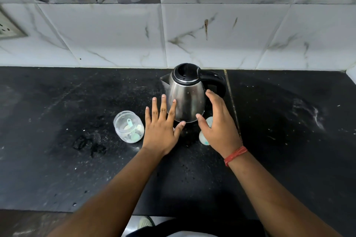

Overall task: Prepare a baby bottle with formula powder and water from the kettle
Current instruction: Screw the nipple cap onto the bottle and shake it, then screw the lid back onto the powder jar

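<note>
My forearms extend over the near edge of the black counter point(57, 159). My left hand point(161, 131) hovers with fingers point(163, 106) spread and straight, gripping nothing, just before the steel kettle point(185, 100). My right hand point(217, 125), a red thread band point(235, 155) at its wrist, is relaxed and holds nothing; it partly covers the baby bottle point(204, 136) lying beside the kettle base. The kettle stands upright near the back edge, lid closed. An open clear jar point(128, 126) with a scoop point(129, 122) inside stands left of my left hand.

Steel-and-black kettle point(185, 94), clear jar point(128, 126), speckled black counter point(77, 159), grey-veined white tiles point(221, 34), red wristband point(235, 155)
</note>
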`<state>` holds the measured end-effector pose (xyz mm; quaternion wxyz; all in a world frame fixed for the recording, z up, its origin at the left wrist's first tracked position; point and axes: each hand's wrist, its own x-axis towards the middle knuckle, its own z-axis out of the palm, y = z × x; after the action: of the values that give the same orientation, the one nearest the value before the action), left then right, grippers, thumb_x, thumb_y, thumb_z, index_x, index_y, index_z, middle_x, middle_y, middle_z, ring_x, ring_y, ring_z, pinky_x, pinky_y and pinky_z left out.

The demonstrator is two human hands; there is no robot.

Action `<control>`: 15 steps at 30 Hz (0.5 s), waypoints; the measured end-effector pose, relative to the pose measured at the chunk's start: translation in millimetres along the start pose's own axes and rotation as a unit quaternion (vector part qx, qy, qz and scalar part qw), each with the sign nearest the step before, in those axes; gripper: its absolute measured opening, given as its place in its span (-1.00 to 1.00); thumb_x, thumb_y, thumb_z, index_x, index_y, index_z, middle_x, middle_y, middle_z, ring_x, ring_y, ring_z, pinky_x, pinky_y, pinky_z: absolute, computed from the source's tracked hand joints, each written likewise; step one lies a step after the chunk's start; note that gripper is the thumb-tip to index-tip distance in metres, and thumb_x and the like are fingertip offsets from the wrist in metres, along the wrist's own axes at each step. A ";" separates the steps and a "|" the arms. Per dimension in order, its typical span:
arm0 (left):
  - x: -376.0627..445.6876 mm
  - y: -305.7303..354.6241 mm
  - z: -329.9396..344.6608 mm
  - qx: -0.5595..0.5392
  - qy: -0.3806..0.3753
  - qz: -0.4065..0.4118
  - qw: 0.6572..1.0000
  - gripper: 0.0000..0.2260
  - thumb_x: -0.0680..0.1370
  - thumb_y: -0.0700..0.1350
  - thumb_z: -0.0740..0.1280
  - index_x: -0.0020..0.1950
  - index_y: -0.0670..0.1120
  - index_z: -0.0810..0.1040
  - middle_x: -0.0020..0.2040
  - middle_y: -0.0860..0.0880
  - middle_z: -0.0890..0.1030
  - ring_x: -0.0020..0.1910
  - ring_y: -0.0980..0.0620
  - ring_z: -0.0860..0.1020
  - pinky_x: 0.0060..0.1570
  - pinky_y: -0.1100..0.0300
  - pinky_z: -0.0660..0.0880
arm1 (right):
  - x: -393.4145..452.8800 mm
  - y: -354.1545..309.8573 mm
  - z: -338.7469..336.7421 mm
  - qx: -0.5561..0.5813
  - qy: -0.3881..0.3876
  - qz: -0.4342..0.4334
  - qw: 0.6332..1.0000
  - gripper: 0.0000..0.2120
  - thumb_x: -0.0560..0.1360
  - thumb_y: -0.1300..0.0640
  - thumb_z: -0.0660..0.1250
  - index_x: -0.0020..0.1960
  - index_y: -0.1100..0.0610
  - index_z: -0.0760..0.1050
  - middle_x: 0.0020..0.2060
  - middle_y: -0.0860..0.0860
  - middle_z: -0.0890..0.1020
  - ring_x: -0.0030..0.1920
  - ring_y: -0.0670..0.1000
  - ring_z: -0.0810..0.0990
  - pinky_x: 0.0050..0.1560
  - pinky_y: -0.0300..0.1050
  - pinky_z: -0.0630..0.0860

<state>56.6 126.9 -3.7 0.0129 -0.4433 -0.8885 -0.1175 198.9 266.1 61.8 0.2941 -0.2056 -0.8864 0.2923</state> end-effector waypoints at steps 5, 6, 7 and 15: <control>7.9 -36.2 -20.5 0.023 0.019 -0.025 0.999 -0.30 0.66 0.34 -0.12 0.70 -0.01 -0.03 0.70 -0.16 -0.12 0.67 -0.25 -0.18 0.60 -0.31 -0.05 | 16.0 -30.4 22.9 0.007 -0.016 -0.048 0.999 -0.44 0.56 0.19 0.39 0.51 0.19 0.31 0.46 0.09 0.42 0.49 0.02 0.38 0.49 -0.14 0.33; 8.4 -45.8 -24.6 0.025 0.015 -0.035 0.999 -0.30 0.65 0.35 -0.14 0.70 0.00 -0.06 0.70 -0.15 -0.15 0.67 -0.24 -0.21 0.60 -0.32 -0.07 | 17.0 -35.0 30.6 0.006 -0.018 -0.054 0.998 -0.46 0.55 0.19 0.40 0.48 0.20 0.34 0.44 0.09 0.45 0.47 0.03 0.40 0.47 -0.12 0.36; 8.3 -54.2 -28.2 0.027 0.012 -0.043 0.999 -0.30 0.65 0.35 -0.15 0.70 0.01 -0.10 0.70 -0.13 -0.18 0.66 -0.23 -0.25 0.60 -0.32 -0.09 | 17.0 -37.9 37.7 0.005 -0.025 -0.057 0.998 -0.49 0.54 0.20 0.40 0.46 0.20 0.37 0.41 0.09 0.48 0.44 0.04 0.43 0.44 -0.09 0.39; -8.6 -121.6 -51.1 0.035 0.002 -0.107 0.994 -0.29 0.62 0.39 -0.20 0.68 0.07 -0.24 0.68 -0.09 -0.30 0.64 -0.20 -0.34 0.58 -0.35 -0.18 | 15.0 -40.3 106.2 -0.058 -0.244 0.002 0.968 -0.44 0.54 0.14 0.39 0.49 0.16 0.33 0.44 0.07 0.39 0.47 0.08 0.36 0.43 -0.24 0.19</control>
<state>-38.5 38.5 20.9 0.0174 -0.3444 -0.9345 -0.0881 111.9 201.9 24.0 0.0555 -0.1467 -0.9465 0.2821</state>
